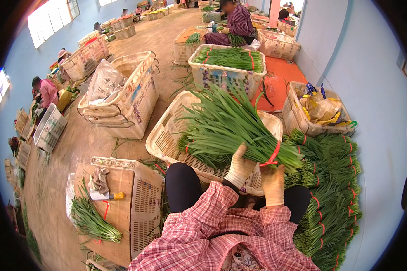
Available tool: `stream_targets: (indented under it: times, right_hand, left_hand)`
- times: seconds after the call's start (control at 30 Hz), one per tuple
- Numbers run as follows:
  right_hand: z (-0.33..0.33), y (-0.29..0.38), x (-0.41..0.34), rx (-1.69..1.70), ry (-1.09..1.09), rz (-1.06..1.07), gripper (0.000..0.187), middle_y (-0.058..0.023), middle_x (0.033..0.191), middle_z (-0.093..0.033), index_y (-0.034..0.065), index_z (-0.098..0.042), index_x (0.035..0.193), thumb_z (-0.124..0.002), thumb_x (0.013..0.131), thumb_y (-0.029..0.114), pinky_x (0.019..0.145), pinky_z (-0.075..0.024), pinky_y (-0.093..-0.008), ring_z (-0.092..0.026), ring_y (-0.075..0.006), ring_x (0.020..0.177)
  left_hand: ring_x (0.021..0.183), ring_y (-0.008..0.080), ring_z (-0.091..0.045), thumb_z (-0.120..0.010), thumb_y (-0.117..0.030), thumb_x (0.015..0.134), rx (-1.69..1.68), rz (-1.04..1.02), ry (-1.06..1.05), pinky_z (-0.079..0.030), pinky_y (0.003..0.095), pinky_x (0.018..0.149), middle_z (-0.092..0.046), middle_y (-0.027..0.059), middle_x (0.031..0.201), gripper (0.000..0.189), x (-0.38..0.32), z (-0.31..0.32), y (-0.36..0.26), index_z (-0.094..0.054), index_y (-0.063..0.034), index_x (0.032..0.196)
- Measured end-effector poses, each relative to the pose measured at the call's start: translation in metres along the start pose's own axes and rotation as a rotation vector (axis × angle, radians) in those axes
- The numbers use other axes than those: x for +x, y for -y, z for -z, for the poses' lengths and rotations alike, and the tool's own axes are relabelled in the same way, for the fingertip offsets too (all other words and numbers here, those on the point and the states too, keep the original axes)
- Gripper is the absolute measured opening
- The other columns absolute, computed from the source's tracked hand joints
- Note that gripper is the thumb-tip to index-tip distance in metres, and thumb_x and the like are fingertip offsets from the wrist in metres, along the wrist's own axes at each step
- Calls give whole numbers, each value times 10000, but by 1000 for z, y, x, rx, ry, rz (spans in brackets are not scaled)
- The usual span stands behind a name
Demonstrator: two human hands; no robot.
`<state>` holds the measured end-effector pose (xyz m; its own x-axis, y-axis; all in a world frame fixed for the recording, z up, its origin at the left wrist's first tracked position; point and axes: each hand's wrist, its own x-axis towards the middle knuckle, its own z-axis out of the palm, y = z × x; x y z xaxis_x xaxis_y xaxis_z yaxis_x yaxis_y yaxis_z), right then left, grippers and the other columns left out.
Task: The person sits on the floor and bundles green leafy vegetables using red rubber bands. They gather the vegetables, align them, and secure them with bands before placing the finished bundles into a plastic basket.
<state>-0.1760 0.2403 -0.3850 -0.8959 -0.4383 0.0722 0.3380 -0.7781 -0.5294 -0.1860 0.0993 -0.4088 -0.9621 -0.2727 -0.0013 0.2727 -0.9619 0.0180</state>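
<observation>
A large bundle of green garlic chives [220, 122], bound near its cut ends with a red tie [273, 156], is held up in both my gloved hands. My left hand [240, 168] grips its underside, left of the tie. Just below the tie, my right hand [273, 183] holds the stalk ends. The leaves fan out over a white plastic crate [168, 135] between my knees. Inside that crate, partly hidden by the held bundle, lie more tied chives [207, 157].
Tied bundles [332, 189] are piled along the wall at right. On the left, a wooden board [122, 186] carries a knife [117, 195], a cloth [99, 180] and loose chives [91, 216]. A filled crate [229, 76] stands ahead, near a seated person [235, 22]. Stacked crates [135, 101] stand left.
</observation>
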Motion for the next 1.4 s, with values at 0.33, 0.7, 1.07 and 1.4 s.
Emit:
stream_targets:
  times: [0.33, 0.7, 1.07, 1.4]
  right_hand:
    - [-44, 70, 71, -523, 35, 298, 586, -61, 1281, -627, 35, -526, 1374, -788, 852, 90, 989, -511, -364, -626, -202, 1137]
    - [-42, 10, 76, -1035, 185, 93, 610, -73, 1178, -667, -9, -528, 1379, -793, 833, 55, 903, -529, -292, -642, -151, 1025]
    - [-74, 42, 121, -1397, 425, 398, 406, -97, 1300, -641, 73, -642, 1317, -700, 925, 159, 1024, -474, -354, -603, -244, 1210]
    - [-112, 58, 123, -1611, 357, 293, 110, -57, 874, -716, 45, -722, 928, -737, 872, 139, 865, -500, -320, -672, -174, 937]
  left_hand:
    - [882, 120, -636, -788, -197, 867, 1619, 567, 645, -536, 307, 821, -713, 51, 911, 244, -46, -52, -30, -717, -18, 1017]
    - [1215, 184, -578, -937, 9, 637, 1122, -226, 140, -510, 361, 1036, -598, 70, 1345, 911, 0, 1, -29, -425, -54, 1388]
    - [1208, 189, -592, -927, -20, 631, 1169, -115, 120, -511, 351, 1036, -589, 88, 1352, 1029, 2, 14, -34, -348, -42, 1482]
    - [1211, 178, -584, -948, -90, 618, 1197, -6, 119, -507, 342, 1049, -584, 88, 1362, 1053, 1, 21, -25, -348, -52, 1482]
